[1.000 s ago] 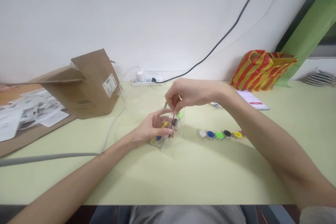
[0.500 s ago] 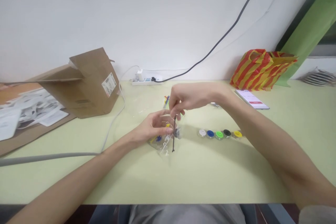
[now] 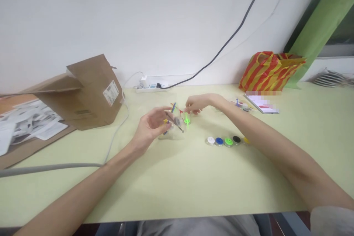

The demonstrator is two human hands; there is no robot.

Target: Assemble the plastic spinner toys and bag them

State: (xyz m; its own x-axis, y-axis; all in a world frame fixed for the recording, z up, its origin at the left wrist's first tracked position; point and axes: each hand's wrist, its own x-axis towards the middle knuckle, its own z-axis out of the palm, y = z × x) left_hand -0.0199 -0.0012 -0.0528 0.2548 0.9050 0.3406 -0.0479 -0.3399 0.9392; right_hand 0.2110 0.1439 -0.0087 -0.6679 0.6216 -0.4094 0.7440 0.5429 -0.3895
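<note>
Moved: my right hand (image 3: 198,104) has lifted away from the thin dark rod (image 3: 176,124), which now lies tilted across the clear plastic packet (image 3: 169,134) instead of hanging upright.

Hands: my left hand (image 3: 151,129) is spread and curved, its fingers right at the packet, though I cannot tell whether it is gripping. My right hand is loosely curled, its fingertips (image 3: 188,111) just beside the green piece (image 3: 187,120), and I cannot tell if they touch it.

Things: the packet sits between my hands, above the tabletop (image 3: 177,188), with blue, yellow and green bits showing around it.

Rest: a row of coloured discs (image 3: 224,141) lies to my right, near a blurred phone (image 3: 261,104). Beyond stand a kraft-paper bag (image 3: 92,92) and a red-and-yellow striped bag (image 3: 269,72).

Risk: with so light a hold, the rod could slip free and the small parts could scatter. A careless sweep of my right forearm could knock the discs.
</note>
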